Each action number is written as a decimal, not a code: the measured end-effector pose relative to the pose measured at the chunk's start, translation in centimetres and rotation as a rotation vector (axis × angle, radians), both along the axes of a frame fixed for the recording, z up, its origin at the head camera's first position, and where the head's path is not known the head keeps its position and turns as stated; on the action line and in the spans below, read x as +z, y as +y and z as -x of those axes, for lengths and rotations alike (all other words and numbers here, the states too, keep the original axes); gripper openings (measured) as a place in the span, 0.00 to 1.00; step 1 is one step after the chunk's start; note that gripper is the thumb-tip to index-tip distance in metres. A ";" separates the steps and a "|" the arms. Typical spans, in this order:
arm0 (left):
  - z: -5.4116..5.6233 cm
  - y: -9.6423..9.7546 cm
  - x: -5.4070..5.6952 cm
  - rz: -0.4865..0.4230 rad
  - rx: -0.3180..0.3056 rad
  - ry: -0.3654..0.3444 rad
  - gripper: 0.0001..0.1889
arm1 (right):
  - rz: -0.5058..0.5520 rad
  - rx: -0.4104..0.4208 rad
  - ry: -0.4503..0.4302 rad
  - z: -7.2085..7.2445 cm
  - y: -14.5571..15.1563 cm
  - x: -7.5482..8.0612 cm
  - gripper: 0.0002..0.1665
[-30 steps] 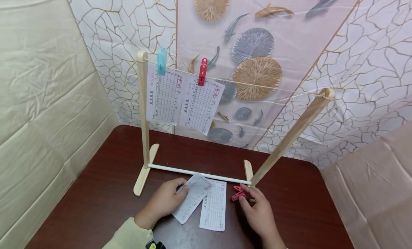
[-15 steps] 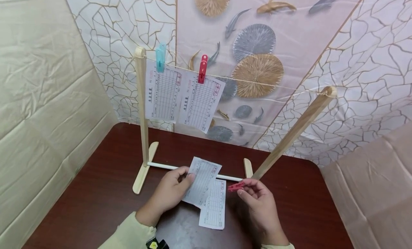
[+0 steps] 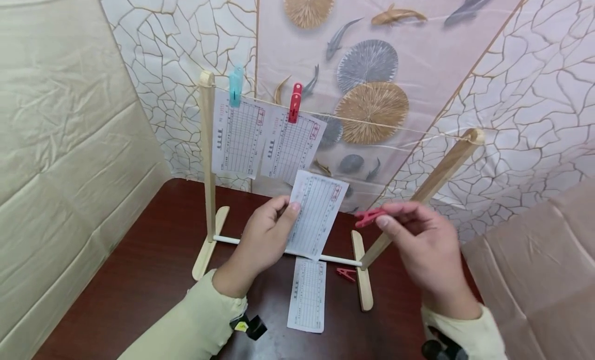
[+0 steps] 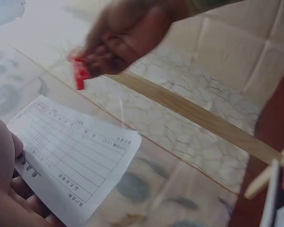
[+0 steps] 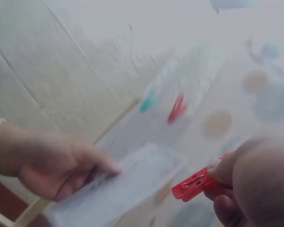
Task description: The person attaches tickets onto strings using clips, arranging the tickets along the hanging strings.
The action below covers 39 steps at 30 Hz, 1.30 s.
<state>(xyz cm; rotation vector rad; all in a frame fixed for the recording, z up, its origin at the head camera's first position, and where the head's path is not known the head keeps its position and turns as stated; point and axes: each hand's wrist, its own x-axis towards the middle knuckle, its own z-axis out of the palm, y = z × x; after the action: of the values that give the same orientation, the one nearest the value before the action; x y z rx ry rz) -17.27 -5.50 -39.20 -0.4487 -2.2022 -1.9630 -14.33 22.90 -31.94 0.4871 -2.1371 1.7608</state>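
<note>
My left hand (image 3: 266,236) pinches a printed paper slip (image 3: 317,213) by its left edge, thumb in front, raised above the table. To its right, my right hand (image 3: 425,246) pinches a red clothespin (image 3: 369,217) between thumb and fingertips, apart from the slip; the right wrist view shows this clothespin (image 5: 194,184) close up. Two slips hang from a string (image 3: 372,123): the left slip (image 3: 237,138) under a blue clothespin (image 3: 235,89), the other slip (image 3: 290,148) under a red clothespin (image 3: 295,103). Another slip (image 3: 307,298) lies on the table beside a loose red clothespin (image 3: 346,274).
The string runs between a left wooden post (image 3: 207,158) and a leaning right wooden post (image 3: 446,166). A white rod (image 3: 341,260) joins their feet low over the dark red table (image 3: 139,298). Patterned cloth (image 3: 186,34) covers the back, plain cloth (image 3: 60,143) the left side.
My left hand has lifted one slip off the table, up toward the string. My right hand has picked up one red clothespin and raised it, leaving the other on the table.
</note>
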 end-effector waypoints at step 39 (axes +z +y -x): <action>3.0 3.8 7.1 -0.128 0.027 0.088 0.17 | -0.682 -0.133 -0.047 6.7 -6.3 20.7 0.13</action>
<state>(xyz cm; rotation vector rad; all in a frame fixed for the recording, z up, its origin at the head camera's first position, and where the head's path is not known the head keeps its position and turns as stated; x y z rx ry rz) -20.31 -1.71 -32.12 -0.4739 -2.0060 -2.0148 -21.08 16.64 -11.25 0.4459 -2.7052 0.9452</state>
